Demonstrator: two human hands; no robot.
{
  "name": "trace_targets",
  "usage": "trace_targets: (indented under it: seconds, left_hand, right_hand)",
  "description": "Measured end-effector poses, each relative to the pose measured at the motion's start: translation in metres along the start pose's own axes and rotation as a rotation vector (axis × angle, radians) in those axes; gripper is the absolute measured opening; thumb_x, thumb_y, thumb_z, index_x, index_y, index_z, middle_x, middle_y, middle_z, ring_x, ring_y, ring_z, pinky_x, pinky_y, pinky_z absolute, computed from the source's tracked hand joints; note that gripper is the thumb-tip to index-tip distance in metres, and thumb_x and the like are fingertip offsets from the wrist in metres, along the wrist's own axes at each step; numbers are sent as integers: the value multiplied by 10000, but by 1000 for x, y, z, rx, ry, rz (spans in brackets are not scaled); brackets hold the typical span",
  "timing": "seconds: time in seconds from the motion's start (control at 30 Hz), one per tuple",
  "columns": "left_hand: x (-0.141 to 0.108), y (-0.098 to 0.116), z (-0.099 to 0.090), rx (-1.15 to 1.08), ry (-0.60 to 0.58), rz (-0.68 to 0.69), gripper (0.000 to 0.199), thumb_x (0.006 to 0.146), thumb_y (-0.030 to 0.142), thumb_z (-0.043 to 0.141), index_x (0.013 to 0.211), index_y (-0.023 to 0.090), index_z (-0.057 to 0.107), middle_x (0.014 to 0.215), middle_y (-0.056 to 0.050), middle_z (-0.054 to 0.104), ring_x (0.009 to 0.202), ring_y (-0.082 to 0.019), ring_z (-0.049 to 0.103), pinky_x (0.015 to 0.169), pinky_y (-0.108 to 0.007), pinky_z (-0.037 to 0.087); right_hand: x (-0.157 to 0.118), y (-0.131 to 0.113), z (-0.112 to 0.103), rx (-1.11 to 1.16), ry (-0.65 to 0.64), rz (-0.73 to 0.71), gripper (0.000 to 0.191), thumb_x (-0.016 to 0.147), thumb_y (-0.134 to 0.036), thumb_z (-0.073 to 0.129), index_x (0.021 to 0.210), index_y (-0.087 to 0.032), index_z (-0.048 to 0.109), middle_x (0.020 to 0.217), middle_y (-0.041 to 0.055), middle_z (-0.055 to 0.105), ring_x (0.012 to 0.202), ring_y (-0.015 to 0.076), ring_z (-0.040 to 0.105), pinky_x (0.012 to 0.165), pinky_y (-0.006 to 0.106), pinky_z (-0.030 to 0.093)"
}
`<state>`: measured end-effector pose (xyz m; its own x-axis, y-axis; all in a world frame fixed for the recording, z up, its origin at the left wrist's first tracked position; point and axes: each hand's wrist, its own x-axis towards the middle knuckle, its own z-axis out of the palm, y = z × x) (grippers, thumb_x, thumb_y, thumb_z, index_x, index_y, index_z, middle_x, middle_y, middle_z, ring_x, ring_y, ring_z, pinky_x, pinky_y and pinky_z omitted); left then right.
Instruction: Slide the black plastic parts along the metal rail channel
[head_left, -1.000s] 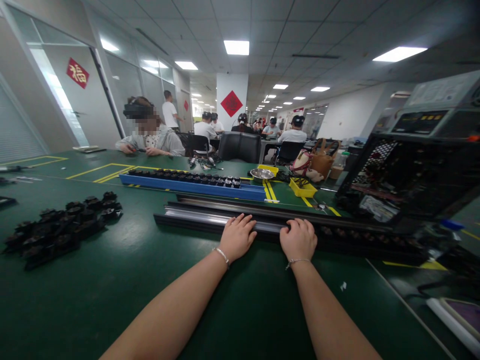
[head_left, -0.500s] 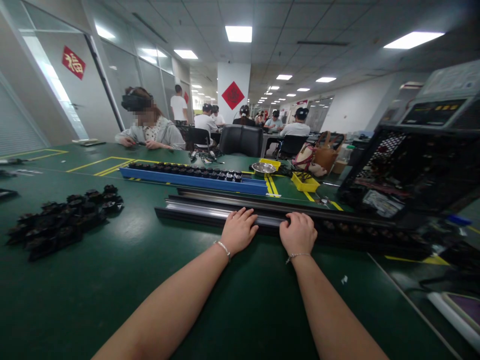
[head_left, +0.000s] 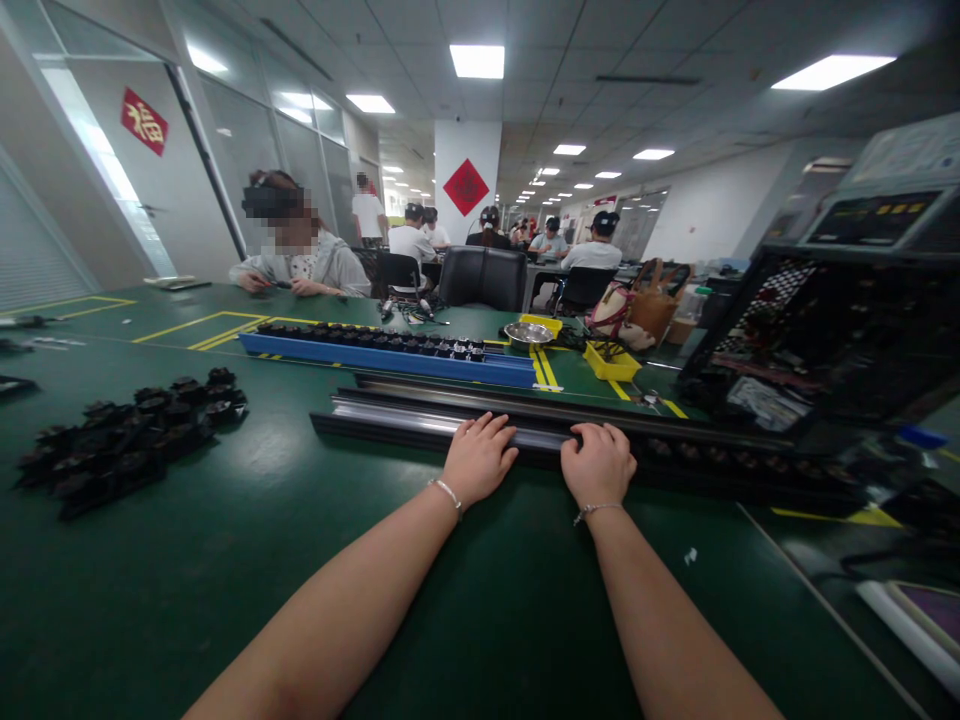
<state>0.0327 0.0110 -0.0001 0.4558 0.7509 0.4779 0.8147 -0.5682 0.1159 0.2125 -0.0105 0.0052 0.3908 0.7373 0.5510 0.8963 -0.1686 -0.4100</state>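
A long black metal rail [head_left: 397, 422] with a shiny channel lies across the green table before me. My left hand [head_left: 480, 460] rests on its near side, fingers stretched out and slightly spread over the channel. To the right, my right hand [head_left: 598, 463] grips the same rail with curled fingers, its thumb at the near side. A row of small dark parts sits in the rail to the right of that hand. Just behind lies a second black rail [head_left: 450, 397], parallel to the first.
Small black parts [head_left: 135, 435] are heaped at left. Farther back lies a blue rail [head_left: 397, 366] holding black parts, near a metal bowl [head_left: 529, 333] and a yellow bin [head_left: 611, 362]. An open computer case [head_left: 780, 340] stands at right. A person [head_left: 300, 265] sits across the table.
Both hands stay on the rail with almost no movement. The standing person in the background has turned and shifted slightly to the right.
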Motion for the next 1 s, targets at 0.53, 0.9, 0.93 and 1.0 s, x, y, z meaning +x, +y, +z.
trace_targets:
  seconds: [0.53,0.9,0.93,1.0]
  left_hand:
    - [0,0,-1,-5,-10,1,391,907,406,349,1241,290,516,1365,-7,480,1293,-207,360,1037,-429,312]
    - [0,0,0,0,-4,4,390,907,410,346,1237,285,514,1366,-4,480,1290,-207,366,1035,-423,312]
    - [0,0,0,-2,-2,4,389,907,409,348,1236,287,515,1365,-5,480,1291,-207,365,1036,-424,311]
    - [0,0,-1,-7,1,3,387,907,408,349,1233,286,518,1365,-7,480,1291,-209,363,1035,-427,312]
  right_hand:
    - [1,-3,-5,5,-90,-67,354,756,-108,378,941,-204,664,1050,75,641,1119,228,425,864,385,347]
    - [0,-6,-8,-3,-123,-104,376,768,-96,348,943,-216,659,1074,66,637,1143,222,420,857,378,344]
    - [0,-6,-7,-2,-129,-112,376,764,-94,350,942,-217,658,1074,64,638,1144,221,419,857,376,343]
    - [-1,-7,-6,3,-138,-127,370,758,-92,359,935,-219,659,1071,60,641,1145,221,419,854,373,343]
